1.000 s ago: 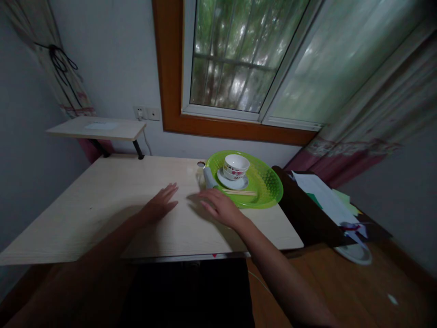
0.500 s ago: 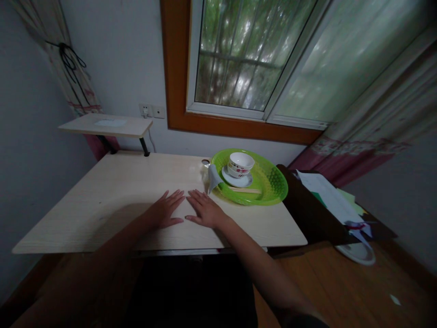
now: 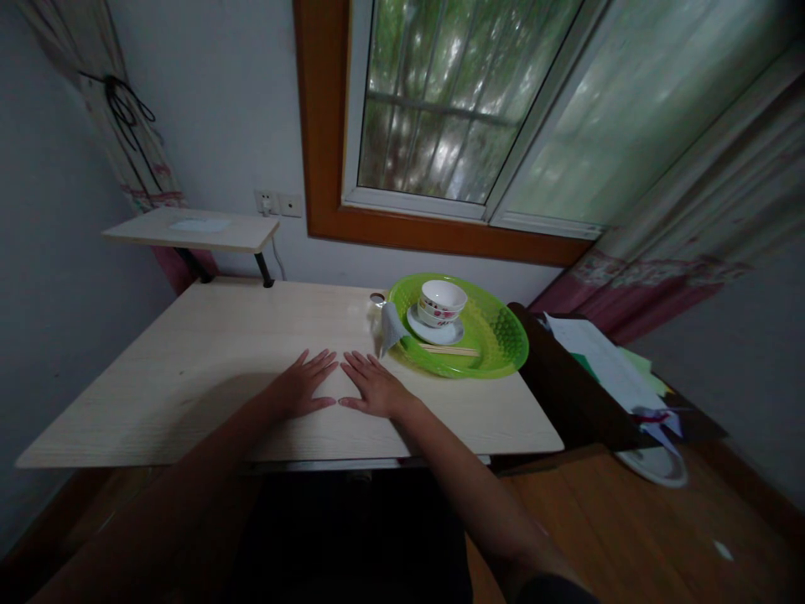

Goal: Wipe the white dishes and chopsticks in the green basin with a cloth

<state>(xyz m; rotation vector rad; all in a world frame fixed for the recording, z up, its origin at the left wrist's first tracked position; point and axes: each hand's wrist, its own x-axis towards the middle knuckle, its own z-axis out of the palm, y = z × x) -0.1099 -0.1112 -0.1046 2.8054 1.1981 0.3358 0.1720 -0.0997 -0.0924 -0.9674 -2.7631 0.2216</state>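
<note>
My left hand lies flat on the pale wooden table, fingers spread. Beside it my right hand rests the same way, the fingertips of both almost meeting. Neither holds anything. Just beyond my right hand is a green plastic basket. Inside it stacked white bowls with a red pattern sit on a white plate. Chopsticks lie in front of the plate. A grey cloth drapes over the basket's left rim.
A small raised shelf with a paper on it stands at the table's back left. Behind the table is a wall with a window. Right of the table, papers lie on a dark surface. A small clear item is left of the basket.
Both hands stay in place on the table. The whole view has shifted very slightly; no object has moved on its own.
</note>
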